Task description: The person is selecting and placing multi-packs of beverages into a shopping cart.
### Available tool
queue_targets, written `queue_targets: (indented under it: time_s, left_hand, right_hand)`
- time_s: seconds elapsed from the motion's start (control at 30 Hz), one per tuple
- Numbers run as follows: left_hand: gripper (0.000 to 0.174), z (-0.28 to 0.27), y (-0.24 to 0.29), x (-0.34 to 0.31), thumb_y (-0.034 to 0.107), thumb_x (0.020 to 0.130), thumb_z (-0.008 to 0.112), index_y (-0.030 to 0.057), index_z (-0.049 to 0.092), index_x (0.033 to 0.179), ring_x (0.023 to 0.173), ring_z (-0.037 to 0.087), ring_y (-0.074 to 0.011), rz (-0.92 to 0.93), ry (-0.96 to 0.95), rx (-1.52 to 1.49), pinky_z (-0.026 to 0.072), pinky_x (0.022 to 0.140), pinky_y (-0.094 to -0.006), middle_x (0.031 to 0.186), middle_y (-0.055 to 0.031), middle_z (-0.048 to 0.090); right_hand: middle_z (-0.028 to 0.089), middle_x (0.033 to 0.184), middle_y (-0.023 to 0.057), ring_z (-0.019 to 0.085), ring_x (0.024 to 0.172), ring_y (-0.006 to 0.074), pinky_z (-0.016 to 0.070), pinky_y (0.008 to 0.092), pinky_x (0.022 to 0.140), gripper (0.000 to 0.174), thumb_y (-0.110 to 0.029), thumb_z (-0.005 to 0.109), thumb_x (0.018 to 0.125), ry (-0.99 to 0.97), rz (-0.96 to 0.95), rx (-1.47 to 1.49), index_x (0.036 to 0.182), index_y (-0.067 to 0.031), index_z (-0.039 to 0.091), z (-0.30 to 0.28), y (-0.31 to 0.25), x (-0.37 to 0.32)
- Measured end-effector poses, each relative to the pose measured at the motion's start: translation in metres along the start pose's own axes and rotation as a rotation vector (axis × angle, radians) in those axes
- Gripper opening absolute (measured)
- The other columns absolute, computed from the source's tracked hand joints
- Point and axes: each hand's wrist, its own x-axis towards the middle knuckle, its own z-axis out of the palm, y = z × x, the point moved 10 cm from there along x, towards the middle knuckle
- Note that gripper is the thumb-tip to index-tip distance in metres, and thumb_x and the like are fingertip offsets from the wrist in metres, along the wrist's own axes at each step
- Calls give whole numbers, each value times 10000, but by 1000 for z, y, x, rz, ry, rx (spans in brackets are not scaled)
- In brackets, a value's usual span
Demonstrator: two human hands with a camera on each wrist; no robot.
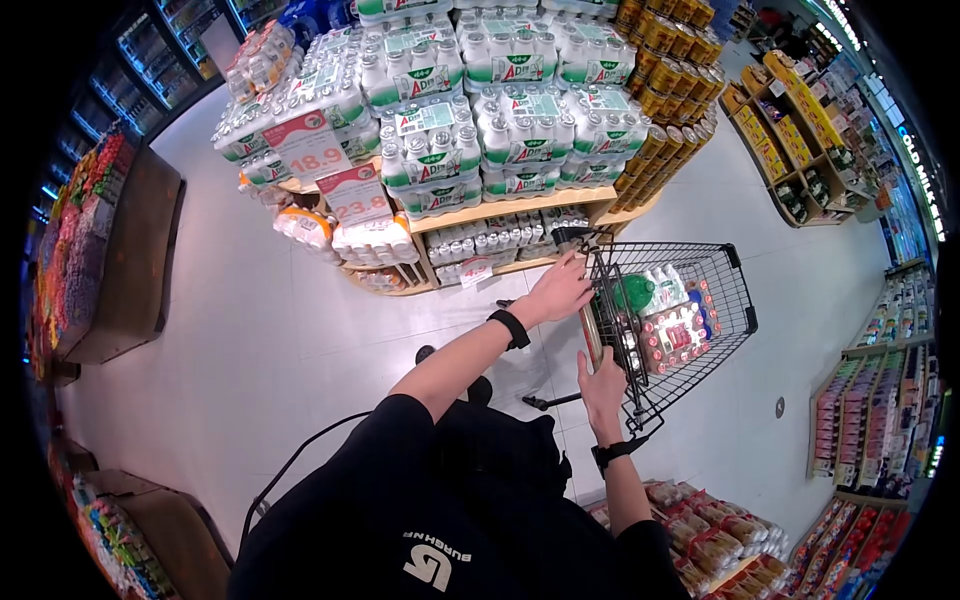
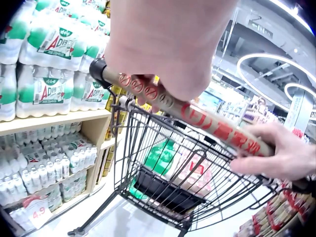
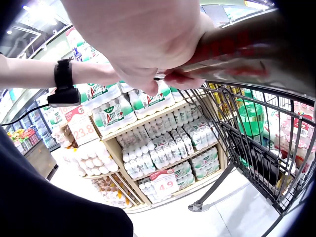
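Note:
A black wire shopping cart (image 1: 737, 262) stands ahead and to the right of the person. The left hand (image 1: 560, 287) holds the left end of its handle (image 2: 222, 129), with fingers curled beneath the bar in the left wrist view. Toward the other end, the right hand (image 1: 604, 388) grips the same bar, its thumb lying along it. Inside the basket are a green bottle or pack (image 2: 160, 157), a pack of red-capped bottles (image 1: 675, 338), white bottles (image 1: 665, 283) and a blue item (image 1: 708, 316).
Close in front stands a display of white-and-green bottle packs (image 1: 520, 150) with red price signs (image 1: 357, 197), beside stacked golden cans (image 1: 660, 145). Wooden shelving (image 1: 795, 150) lies beyond on the right. Packaged goods (image 1: 710, 530) sit near the right elbow. A wooden bin (image 1: 130, 270) flanks the left aisle.

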Motion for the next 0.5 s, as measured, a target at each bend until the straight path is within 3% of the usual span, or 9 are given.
queue_targets:
  time_s: [0.1,0.3,0.5]
  left_hand:
    - [305,2,2,2,296,909,549,46,648,763,958,551,-266,76,35,76,356,1050,-416,833,-119,575]
    - [332,10,-6,18,317,883,555,58,636,692,834,556,-248,86,-61,25,410,940,-368,690,-80,574]
    - [404,55,-50,61,362,852,550,44,670,634,615,629,-325,-65,-344,8,507,711,-404,577,-137,626]
  right_hand:
    - [608,658,240,619,655,455,481,525,599,398,-415,617,904,20,4,11,914,-30,519,2,4,2]
    - [585,628,247,614,622,448,461,523,553,382,-388,648,893,-5,48,24,898,-28,521,1,4,7]
    - [636,718,237,626,648,439,477,509,560,321,-336,656,902,-75,78,74,960,-42,545,7,14,6]
